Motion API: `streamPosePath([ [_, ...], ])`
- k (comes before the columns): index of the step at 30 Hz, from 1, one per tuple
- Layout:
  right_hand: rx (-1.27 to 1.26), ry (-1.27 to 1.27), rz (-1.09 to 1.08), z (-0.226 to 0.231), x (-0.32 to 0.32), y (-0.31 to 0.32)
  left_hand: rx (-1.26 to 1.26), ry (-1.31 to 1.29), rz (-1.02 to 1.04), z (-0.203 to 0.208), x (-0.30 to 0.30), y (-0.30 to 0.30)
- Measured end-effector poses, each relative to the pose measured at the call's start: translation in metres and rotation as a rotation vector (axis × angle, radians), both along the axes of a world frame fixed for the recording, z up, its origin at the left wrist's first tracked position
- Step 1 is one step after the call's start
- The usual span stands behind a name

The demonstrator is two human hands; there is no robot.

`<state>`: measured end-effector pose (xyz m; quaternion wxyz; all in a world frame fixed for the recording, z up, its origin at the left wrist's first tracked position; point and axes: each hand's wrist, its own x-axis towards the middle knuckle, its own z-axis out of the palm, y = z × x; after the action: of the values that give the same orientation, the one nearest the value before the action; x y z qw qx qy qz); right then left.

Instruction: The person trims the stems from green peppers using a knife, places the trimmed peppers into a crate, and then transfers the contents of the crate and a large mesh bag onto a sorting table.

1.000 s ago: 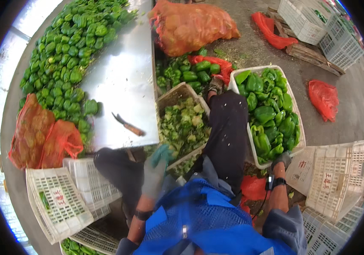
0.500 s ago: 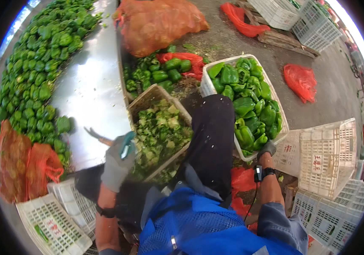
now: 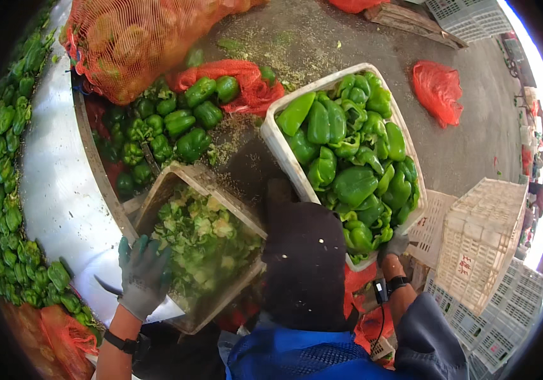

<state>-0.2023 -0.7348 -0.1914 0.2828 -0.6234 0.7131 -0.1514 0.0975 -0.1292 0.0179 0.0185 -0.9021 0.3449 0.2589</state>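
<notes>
My left hand (image 3: pixel 143 278), in a grey glove with dark green fingertips, is spread flat at the edge of the metal table (image 3: pixel 62 190). Beside its wrist a small curved blade (image 3: pixel 108 286) lies on the metal; its handle is hidden. My gloved right hand (image 3: pixel 394 247) is closed round the near right corner of a white plastic crate (image 3: pixel 273 130), its fingers partly hidden. Green bell peppers (image 3: pixel 355 183) fill that crate. Between my hands a tilted, dirty crate (image 3: pixel 246 218) contains chopped green and pale pepper trimmings (image 3: pixel 189 244).
Many peppers (image 3: pixel 12 209) line the table's far left. A full orange mesh sack (image 3: pixel 138 44) stands at the back, with loose peppers (image 3: pixel 176 123) and red netting (image 3: pixel 246 82) before it. Stacked white crates (image 3: pixel 480 240) stand right. A red mesh bag (image 3: pixel 437 92) lies on the floor.
My left hand has come down onto the table edge and spread its fingers, letting go of the curved-bladed tool. My right hand keeps to the crate's corner. The whole view has shifted.
</notes>
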Motion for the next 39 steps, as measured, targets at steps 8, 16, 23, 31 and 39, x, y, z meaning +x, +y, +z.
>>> streamPosePath([
  [8,0.064,0.112,0.083,-0.015,0.033,0.012,-0.564,0.648,0.601,-0.028,-0.014,0.044],
  [16,0.011,0.210,0.046,0.001,0.028,0.030,0.062,0.134,-0.223,-0.002,-0.001,0.010],
  [23,0.032,0.107,0.003,-0.004,0.010,0.006,0.431,0.212,-0.533,0.014,0.031,-0.008],
  [31,-0.036,0.374,0.005,0.008,-0.001,0.001,-0.139,-0.044,-0.280,-0.003,0.114,-0.142],
  [39,-0.002,0.222,-0.036,0.001,-0.018,0.007,-0.516,-0.061,0.082,-0.084,0.182,-0.365],
])
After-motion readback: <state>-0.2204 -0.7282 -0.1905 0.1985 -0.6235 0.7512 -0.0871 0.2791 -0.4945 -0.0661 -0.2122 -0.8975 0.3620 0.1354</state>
